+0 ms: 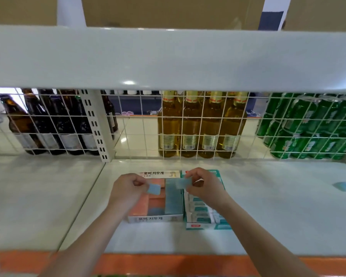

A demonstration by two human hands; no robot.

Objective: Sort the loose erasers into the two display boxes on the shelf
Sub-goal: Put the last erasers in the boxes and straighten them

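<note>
**Both hands pinching blue erasers over the left display box**

Left hand (126,188) pinches a small blue eraser (154,189) by one end, thumb and fingertips curled on it, eraser sticking out to the right over the left display box (155,218). Right hand (203,184) pinches a second blue eraser (183,183) the same way, held just above the stacked column of blue erasers (173,198) on that box's right side.

Left box: pink erasers (137,206) on its left, blue on its right, Korean print on the front wall. The teal display box (208,226) touches it on the right and holds wrapped, sleeved erasers in rows. One more loose blue eraser (345,186) lies well apart on the white shelf (268,206), far right.

Handling, as a judgement:
- Light, small rubber blocks; slightly compliant, not fragile. A drop costs nothing.
- Grippy surface, low slip risk. A two-finger pinch is enough.
- Best hold is on the short end or long edges, leaving the broad face free to lie flat on the stack.
- Friction cuts both ways: an eraser will drag on its neighbours rather than slide, so lower it straight down.
- The blue column stands high and could shift if nudged sideways.
</note>
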